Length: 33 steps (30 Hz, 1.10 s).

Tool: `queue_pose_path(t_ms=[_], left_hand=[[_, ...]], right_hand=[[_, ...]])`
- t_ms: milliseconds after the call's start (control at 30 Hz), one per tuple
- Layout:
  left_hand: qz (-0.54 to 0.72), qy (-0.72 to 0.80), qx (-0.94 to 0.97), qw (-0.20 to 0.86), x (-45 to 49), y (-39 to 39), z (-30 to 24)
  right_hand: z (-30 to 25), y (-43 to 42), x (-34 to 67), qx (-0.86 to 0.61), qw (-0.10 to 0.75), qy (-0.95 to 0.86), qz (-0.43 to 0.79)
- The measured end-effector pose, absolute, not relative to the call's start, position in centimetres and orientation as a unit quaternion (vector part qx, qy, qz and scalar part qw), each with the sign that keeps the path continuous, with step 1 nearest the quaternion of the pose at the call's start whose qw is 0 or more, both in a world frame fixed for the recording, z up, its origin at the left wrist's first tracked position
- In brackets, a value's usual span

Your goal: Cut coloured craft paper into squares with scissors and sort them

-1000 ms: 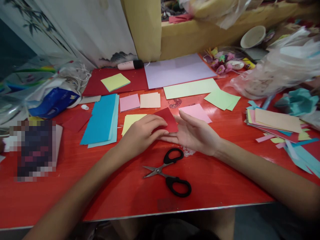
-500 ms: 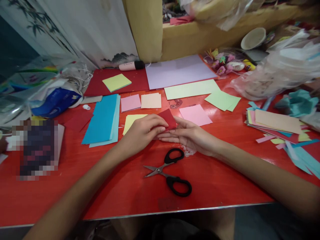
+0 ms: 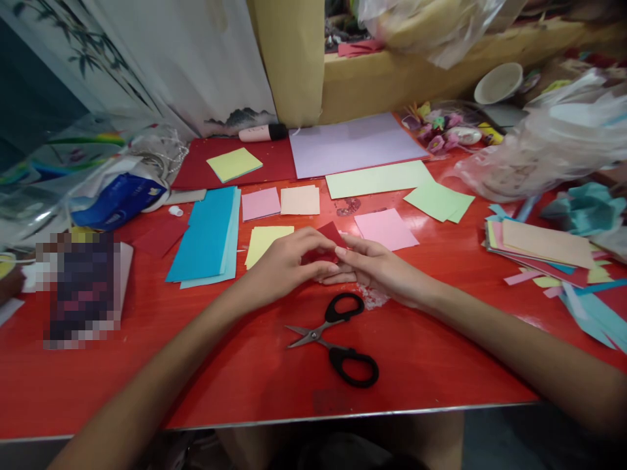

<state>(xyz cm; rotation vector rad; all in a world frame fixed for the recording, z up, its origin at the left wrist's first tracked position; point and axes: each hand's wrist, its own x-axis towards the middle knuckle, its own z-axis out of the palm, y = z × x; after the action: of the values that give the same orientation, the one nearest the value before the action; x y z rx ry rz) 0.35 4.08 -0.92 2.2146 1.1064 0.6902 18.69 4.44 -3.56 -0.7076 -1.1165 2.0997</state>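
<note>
Between my two hands is a small piece of dark red paper (image 3: 330, 232), its lower part covered by fingers. My left hand (image 3: 289, 261) grips its left side, fingers curled over the top and thumb below. From the right, my right hand (image 3: 377, 264) holds the paper with its thumb in front and its other fingers behind and under it. A pair of black-handled scissors (image 3: 326, 339) lies with its blades apart on the red table (image 3: 220, 372), just below my hands. Yellow paper squares (image 3: 267, 241) lie behind my left hand, and a pink paper square (image 3: 386, 228) behind my right.
Blue paper sheets (image 3: 206, 235) lie at the left, near a blue packet (image 3: 117, 199). Green squares (image 3: 441, 199) and a lilac sheet (image 3: 353, 143) are farther back. Stacked paper strips (image 3: 543, 241) and a plastic bag (image 3: 533, 147) crowd the right.
My right thumb has come forward onto the front of the red paper, and less of the paper shows. The whole view has shifted slightly; the scissors lie as before.
</note>
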Motion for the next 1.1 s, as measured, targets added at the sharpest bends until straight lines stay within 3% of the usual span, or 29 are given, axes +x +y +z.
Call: queue_pose_path(t_ms=[433,633,733,900,1100], left_hand=[[0.250,0.388,0.794,0.396,-0.3,4.7,-1.2],[0.245,0.377,0.807,0.384,-0.2,4.7,-1.2],[0.251,0.400,0.822,0.320,0.1,4.6,-1.4],[0.250,0.436,0.864,0.033,0.7,4.3,-2.6],[0.218,0.412,0.882,-0.067,1.0,4.1,-3.3]], right_hand=[[-3.7,4.8,19.3,-0.230,0.279,-0.390,0.847],[-3.7,4.8,19.3,-0.215,0.277,-0.386,0.853],[-3.6,4.7,19.3,-0.211,0.278,-0.384,0.855],[-3.7,4.6,18.8,-0.246,0.302,-0.384,0.837],[-3.6,4.5,18.6,-0.302,0.319,-0.401,0.804]])
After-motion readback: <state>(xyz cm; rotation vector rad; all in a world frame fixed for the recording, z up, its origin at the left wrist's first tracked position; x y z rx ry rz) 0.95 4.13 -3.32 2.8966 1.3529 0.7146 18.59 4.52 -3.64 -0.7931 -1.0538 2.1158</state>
